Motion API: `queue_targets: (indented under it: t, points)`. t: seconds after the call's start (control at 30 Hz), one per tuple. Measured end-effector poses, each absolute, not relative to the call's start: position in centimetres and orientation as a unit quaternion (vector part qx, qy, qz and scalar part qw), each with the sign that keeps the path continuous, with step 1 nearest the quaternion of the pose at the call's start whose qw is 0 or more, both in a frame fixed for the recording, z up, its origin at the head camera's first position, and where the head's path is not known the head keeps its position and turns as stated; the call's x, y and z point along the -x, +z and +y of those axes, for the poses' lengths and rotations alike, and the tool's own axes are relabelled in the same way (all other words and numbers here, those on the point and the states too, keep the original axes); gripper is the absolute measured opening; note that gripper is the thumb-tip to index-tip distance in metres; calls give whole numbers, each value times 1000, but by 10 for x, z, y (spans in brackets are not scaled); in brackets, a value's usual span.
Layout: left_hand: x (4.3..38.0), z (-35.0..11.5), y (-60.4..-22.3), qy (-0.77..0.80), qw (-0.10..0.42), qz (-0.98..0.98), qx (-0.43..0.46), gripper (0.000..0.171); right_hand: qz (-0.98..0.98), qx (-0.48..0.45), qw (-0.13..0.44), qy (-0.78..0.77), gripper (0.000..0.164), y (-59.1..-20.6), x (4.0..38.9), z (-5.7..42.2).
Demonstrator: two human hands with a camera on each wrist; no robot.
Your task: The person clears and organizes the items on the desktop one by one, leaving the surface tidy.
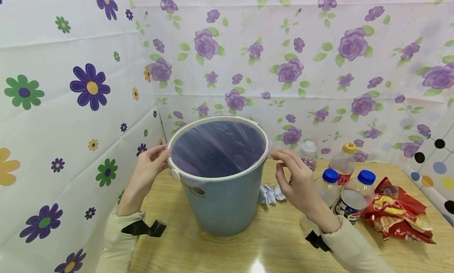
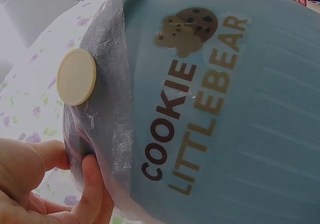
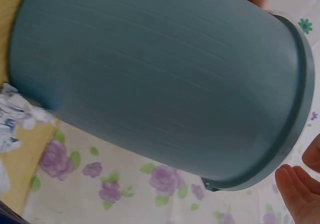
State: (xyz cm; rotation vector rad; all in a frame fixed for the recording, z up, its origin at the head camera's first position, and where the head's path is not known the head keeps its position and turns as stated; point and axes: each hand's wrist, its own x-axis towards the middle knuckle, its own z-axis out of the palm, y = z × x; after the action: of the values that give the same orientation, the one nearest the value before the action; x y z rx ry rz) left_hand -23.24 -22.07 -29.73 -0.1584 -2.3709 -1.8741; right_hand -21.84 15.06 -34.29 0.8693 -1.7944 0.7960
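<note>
A blue trash bin with a cream rim stands upright on the table, printed with a bear and lettering in the left wrist view. A thin translucent plastic bag lines it and folds over the rim on the left side, by a round cream knob. My left hand pinches the bag's edge at the rim between thumb and fingers. At the opposite side my right hand has its fingertips by the rim. Its thumb stands apart from the fingers, with nothing visible between them.
Crumpled paper lies behind the bin's right side. Several plastic bottles, one with a yellow cap, stand right of my right hand. A red snack bag lies beyond them on the wooden table. Flowered sheets enclose the back and sides.
</note>
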Motion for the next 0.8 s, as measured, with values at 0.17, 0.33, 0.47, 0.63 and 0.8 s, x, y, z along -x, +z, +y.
queue_targets:
  t: [0.17,0.33,0.47,0.63,0.8]
  points:
    - [232,-221,-298,-620,59,-780,55,56,-758,-316,454,346,42,-356,219,153]
    - [233,-222,-298,-624,60,-777,58,56,-783,-289,431,344,45,-368,221,154]
    - [234,-222,-300,-624,58,-778,56,56,-795,-281,421,333,47,-377,223,154]
    - [234,-223,-301,-625,58,-776,58,57,-819,-253,392,335,46,-388,228,154]
    - [234,-222,-301,-627,58,-775,62,57,-848,-225,350,328,44,-402,233,155]
